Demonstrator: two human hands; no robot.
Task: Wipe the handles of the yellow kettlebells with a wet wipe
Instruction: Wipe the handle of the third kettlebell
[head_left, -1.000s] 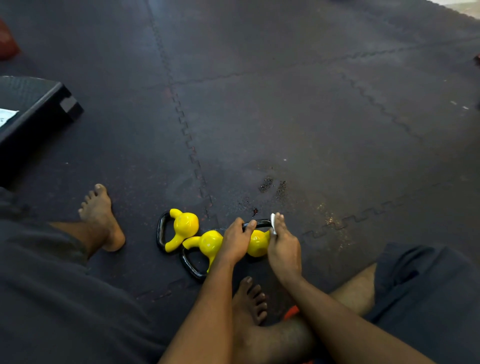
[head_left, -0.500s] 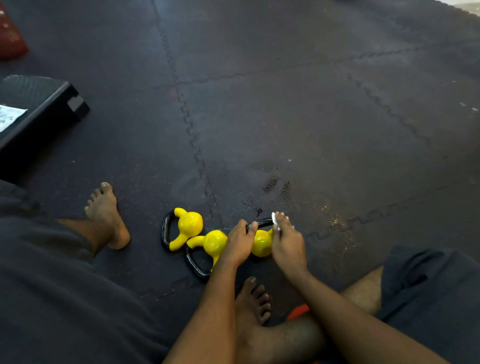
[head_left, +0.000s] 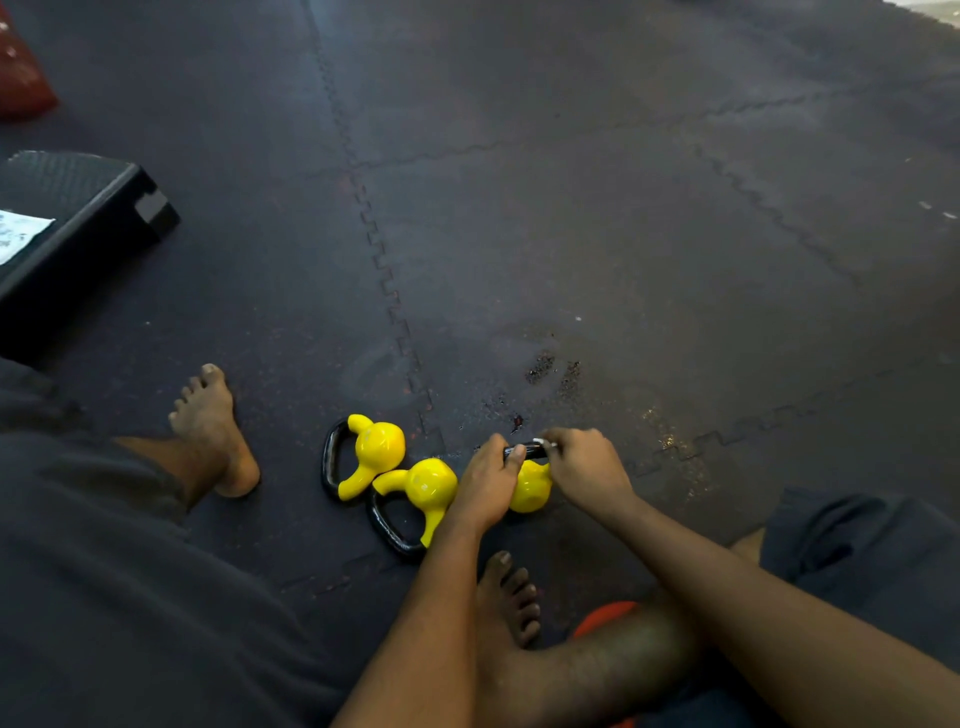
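Three small yellow kettlebells with black handles lie on the dark floor mat. The left kettlebell (head_left: 378, 451) and the middle kettlebell (head_left: 429, 486) lie on their sides, untouched. The right kettlebell (head_left: 531, 486) is between my hands. My left hand (head_left: 488, 484) grips its black handle (head_left: 529, 451) at the left end. My right hand (head_left: 587, 467) is closed over the handle's right end, pinching a white wet wipe (head_left: 544, 442) of which only a sliver shows.
A black step platform (head_left: 78, 223) with a white sheet on it stands at the left. A red object (head_left: 21, 73) sits at the top left corner. My bare feet (head_left: 215, 431) and legs flank the kettlebells. An orange thing (head_left: 605, 618) lies under my right leg.
My right hand has curled over the handle with the wipe, which shows less than before. The left hand keeps its grip. The view has shifted slightly.
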